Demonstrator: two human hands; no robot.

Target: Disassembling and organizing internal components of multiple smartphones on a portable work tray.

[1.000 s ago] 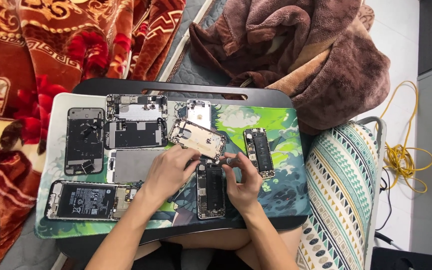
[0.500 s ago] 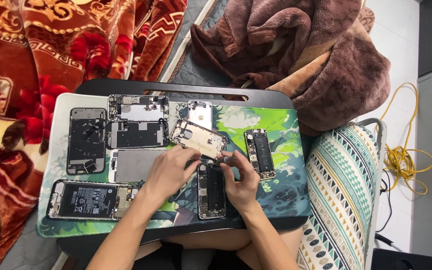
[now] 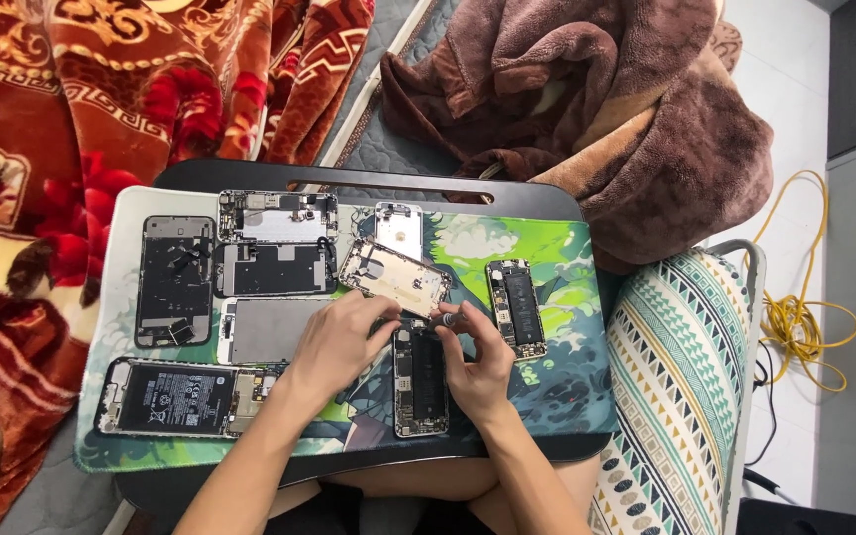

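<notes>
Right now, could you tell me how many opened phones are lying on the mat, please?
8: four at the left, one bottom left, two in the middle, and one at the right. A ninth sits between the hands; others may be hidden.

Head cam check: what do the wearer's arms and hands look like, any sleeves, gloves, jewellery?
Both forearms are bare up to the bottom edge of the picture, with no sleeves in view. The left hand and the right hand wear no gloves. No watch, bracelet or ring can be seen, though the fingers are too small to rule out a thin ring. No cables or markings on either arm.
</notes>
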